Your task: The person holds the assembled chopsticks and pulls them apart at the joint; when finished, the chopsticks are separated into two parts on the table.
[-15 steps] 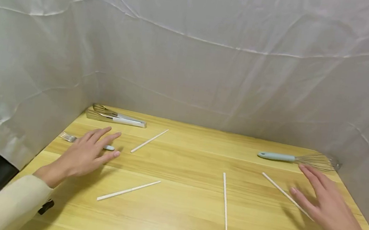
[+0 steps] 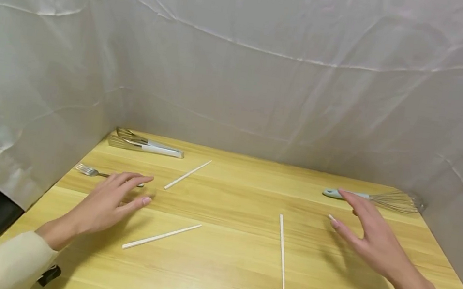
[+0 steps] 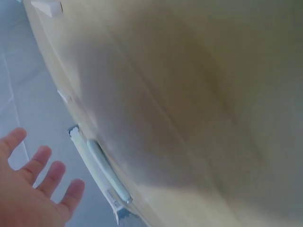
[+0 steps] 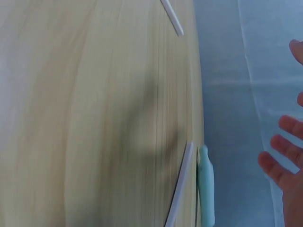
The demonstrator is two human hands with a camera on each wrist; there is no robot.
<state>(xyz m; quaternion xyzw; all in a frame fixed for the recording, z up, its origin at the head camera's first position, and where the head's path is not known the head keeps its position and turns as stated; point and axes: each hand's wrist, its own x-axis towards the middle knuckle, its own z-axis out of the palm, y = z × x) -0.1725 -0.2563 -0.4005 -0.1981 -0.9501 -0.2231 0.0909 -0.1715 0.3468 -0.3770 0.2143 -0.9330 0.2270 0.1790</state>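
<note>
In the head view my left hand [image 2: 104, 208] hovers above the table's left side, fingers spread and holding nothing. It overlaps a fork [image 2: 87, 170], hiding most of the handle. My right hand [image 2: 377, 242] hangs over the right side, thumb and fingers apart and nothing between them. Beneath it lies a white chopstick [image 4: 179, 189], mostly hidden in the head view. The right index fingertip overlaps the pale blue handle of a whisk [image 2: 395, 201]. Two white chopsticks, one slanting at front left [image 2: 162, 236] and one near the middle [image 2: 282, 251], lie between the hands.
Metal tongs [image 2: 147, 147] with pale grips lie at the back left. Another white chopstick [image 2: 188, 175] lies slanted to their right. Grey-white cloth [image 2: 264, 95] hangs along the back and sides of the wooden table [image 2: 234, 189].
My right hand has moved left, from beside the whisk's wires to over its handle and the chopstick. The left hand has shifted slightly toward the front, showing more of the fork.
</note>
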